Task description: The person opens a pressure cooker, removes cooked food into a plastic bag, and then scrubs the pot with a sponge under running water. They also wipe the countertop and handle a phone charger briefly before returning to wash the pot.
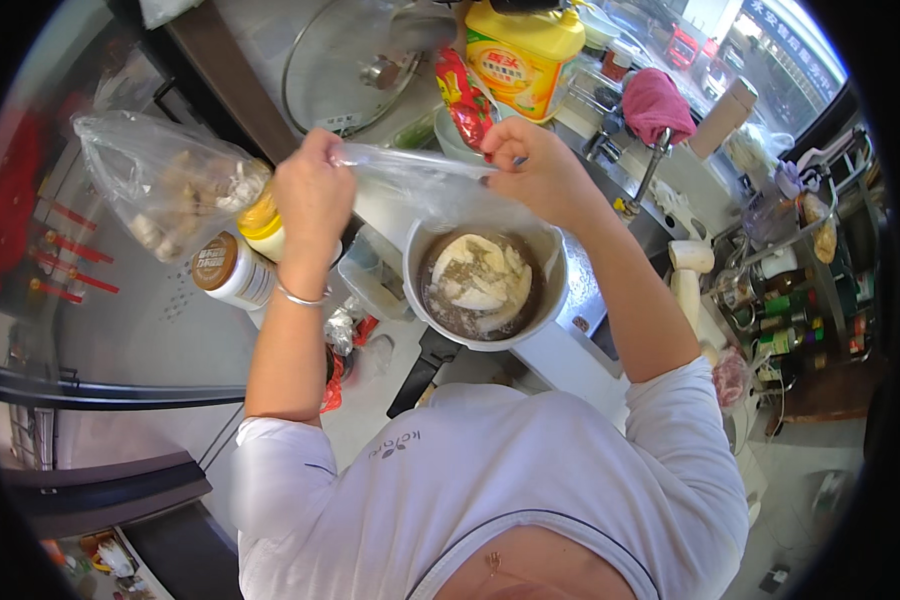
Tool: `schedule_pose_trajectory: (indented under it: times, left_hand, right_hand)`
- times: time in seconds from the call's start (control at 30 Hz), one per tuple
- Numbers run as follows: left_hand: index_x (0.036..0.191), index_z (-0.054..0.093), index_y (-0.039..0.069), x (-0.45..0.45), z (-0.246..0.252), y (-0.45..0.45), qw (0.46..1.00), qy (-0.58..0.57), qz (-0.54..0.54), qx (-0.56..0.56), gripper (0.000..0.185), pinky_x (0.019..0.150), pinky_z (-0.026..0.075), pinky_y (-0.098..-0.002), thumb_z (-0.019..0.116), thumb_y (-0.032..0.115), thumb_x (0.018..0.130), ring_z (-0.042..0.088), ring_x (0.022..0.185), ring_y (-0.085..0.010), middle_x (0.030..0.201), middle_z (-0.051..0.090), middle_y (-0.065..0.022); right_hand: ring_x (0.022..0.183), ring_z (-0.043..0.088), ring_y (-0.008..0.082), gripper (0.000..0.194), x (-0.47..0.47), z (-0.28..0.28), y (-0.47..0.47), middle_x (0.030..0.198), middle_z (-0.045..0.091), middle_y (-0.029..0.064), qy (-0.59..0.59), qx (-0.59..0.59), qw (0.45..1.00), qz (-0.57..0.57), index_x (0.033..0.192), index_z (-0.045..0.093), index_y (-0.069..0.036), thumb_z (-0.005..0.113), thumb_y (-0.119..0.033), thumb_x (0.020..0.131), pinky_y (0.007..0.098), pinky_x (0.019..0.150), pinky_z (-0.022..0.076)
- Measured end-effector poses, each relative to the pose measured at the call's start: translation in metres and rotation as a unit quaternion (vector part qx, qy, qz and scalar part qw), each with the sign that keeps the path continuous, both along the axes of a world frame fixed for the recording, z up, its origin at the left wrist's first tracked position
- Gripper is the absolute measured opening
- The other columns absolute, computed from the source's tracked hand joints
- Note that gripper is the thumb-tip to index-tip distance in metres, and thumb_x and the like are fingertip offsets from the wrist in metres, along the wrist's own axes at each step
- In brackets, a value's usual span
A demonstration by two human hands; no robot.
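My left hand (316, 191) grips one side of the mouth of a clear plastic bag (420, 176). At the bag's other side, my right hand (529, 169) pinches the plastic with its fingers, so the bag is stretched between both hands. Below it stands a metal pot (486, 346) with a black handle (424, 367). Inside the pot, pale, lumpy pieces of food (476, 274) lie in brownish liquid; what they are I cannot tell. The bag's lower part hangs at the pot's far rim. A red printed packet (461, 97) is just beyond my right hand.
A clear bag of garlic and ginger (187, 187) and a brown-lidded white jar (232, 270) are at left. Behind are a glass lid (345, 67) and a yellow jug (521, 60). A faucet (649, 169) with a pink cloth (656, 105) and a bottle rack (795, 315) stand right.
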State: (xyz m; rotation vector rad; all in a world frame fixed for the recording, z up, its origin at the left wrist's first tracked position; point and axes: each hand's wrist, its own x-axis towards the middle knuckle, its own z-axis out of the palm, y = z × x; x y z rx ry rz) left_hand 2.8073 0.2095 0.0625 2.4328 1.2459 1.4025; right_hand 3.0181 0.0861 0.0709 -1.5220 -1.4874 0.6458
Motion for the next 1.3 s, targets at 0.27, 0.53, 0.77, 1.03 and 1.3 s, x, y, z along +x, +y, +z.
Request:
schedule_pose_trajectory:
  times: [0.27, 0.53, 0.77, 1.03, 1.3]
  left_hand:
    - [0.080, 0.065, 0.012, 0.031, -0.001, -0.010, 0.998, 0.041, -0.016, -0.049, 0.011, 0.058, 0.046, -0.0426, 0.057, 0.013, 0.074, 0.059, 0.065, -0.0349, 0.069, 0.061, -0.0153]
    - [0.082, 0.063, 0.009, 0.069, -0.017, -0.034, 0.956, 0.255, -0.065, -0.133, 0.015, 0.066, 0.049, -0.0430, 0.057, 0.017, 0.071, 0.061, 0.071, -0.0346, 0.074, 0.064, -0.0152]
    - [0.102, 0.058, 0.008, 0.082, -0.024, -0.031, 0.939, 0.187, -0.180, -0.225, 0.034, 0.071, 0.047, -0.0397, 0.062, 0.011, 0.069, 0.059, 0.080, -0.0320, 0.087, 0.061, -0.0149]
    - [0.111, 0.053, 0.008, 0.125, -0.019, -0.062, 0.930, 0.013, -0.361, -0.070, 0.033, 0.061, 0.048, -0.0337, 0.060, 0.008, 0.078, 0.058, 0.064, -0.0219, 0.084, 0.060, -0.0090]
    - [0.096, 0.053, 0.003, 0.143, 0.000, -0.029, 0.543, -0.346, -0.452, -0.618, 0.013, 0.060, 0.054, -0.0275, 0.047, 0.014, 0.091, 0.062, 0.074, -0.0163, 0.088, 0.061, -0.0081]
  right_hand:
    - [0.066, 0.058, 0.0231, 0.020, 0.059, -0.020, -0.019, 0.079, 0.057, 0.0099, -0.214, 0.033, 0.908, -0.360, 0.091, 0.053, -0.003, 0.056, 0.001, 0.072, 0.0324, 0.060, 0.0466]
    - [0.087, 0.061, 0.0282, 0.023, 0.087, 0.004, -0.042, 0.092, 0.059, 0.0169, 0.531, 0.238, 0.792, -0.185, 0.102, 0.048, 0.001, 0.042, 0.002, 0.080, 0.0432, 0.077, 0.0519]
    - [0.040, 0.034, 0.0121, 0.025, 0.093, 0.016, -0.069, 0.055, 0.044, 0.0016, 0.537, 0.142, 0.808, -0.196, 0.075, 0.049, -0.008, 0.044, -0.030, 0.085, 0.0253, 0.039, 0.0250]
    - [0.040, 0.035, 0.0066, 0.035, 0.082, -0.001, -0.078, 0.055, 0.045, -0.0016, 0.372, 0.055, 0.872, -0.313, 0.072, 0.051, -0.010, 0.053, -0.043, 0.083, 0.0235, 0.036, 0.0227]
    - [0.045, 0.038, 0.0047, 0.025, 0.101, -0.045, -0.158, 0.060, 0.049, -0.0006, 0.272, 0.078, 0.887, -0.364, 0.096, 0.050, -0.010, 0.054, 0.002, 0.074, 0.0205, 0.039, 0.0257]
